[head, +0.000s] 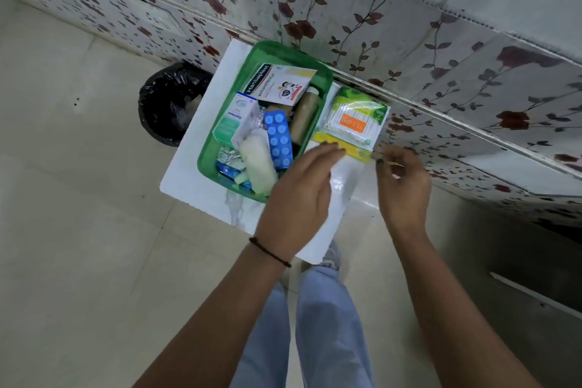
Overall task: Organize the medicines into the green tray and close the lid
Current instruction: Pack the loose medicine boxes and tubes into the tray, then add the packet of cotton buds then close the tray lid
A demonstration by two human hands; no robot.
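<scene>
The green tray stands on a white stool top, full of medicines: a Hansaplast box, a white and green carton, a blue blister strip, a brown bottle, a gauze roll and foil strips. Just right of the tray lies a green and yellow pack of cotton buds. My left hand hovers over the tray's near right corner, fingertips at the pack's near edge, fingers apart. My right hand is near the pack's right corner, fingers loosely curled and empty. No lid shows.
A bin with a black bag stands on the tiled floor left of the stool. A wall with flowered covering runs behind and to the right. My legs and a shoe are below the stool.
</scene>
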